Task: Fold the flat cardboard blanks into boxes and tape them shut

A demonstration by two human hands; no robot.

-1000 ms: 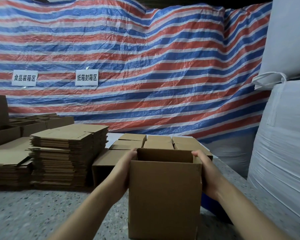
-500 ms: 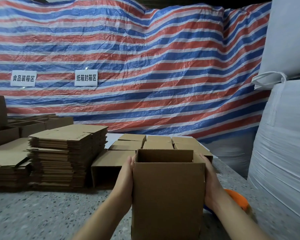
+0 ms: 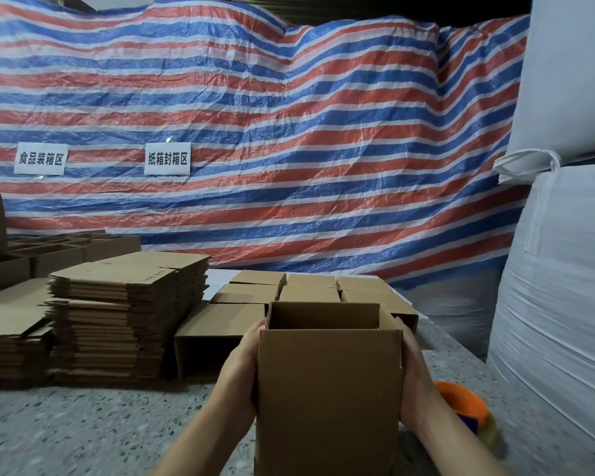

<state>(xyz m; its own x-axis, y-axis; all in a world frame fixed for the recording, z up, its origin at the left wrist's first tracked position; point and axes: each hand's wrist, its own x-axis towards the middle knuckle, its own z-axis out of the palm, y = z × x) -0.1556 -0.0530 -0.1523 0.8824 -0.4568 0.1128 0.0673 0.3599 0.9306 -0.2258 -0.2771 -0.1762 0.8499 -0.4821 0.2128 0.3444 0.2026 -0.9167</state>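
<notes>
Two hands hold one upright brown cardboard box [image 3: 328,400] with its top open, standing on the speckled grey tabletop [image 3: 83,427]: left hand [image 3: 239,369] pressed flat against its left wall, right hand [image 3: 414,376] against its right; finger grip hidden. Stacked flat cardboard blanks [image 3: 124,310] lie left; orange tape dispenser [image 3: 461,403] sits right.

The speckled grey table [image 3: 83,424] carries stacks of flat cardboard blanks [image 3: 128,317] at about ten o'clock, a cluster of folded boxes [image 3: 310,290] at twelve, an upright open box [image 3: 328,400] at the near centre, and an orange tape dispenser [image 3: 461,403] at four o'clock.
</notes>
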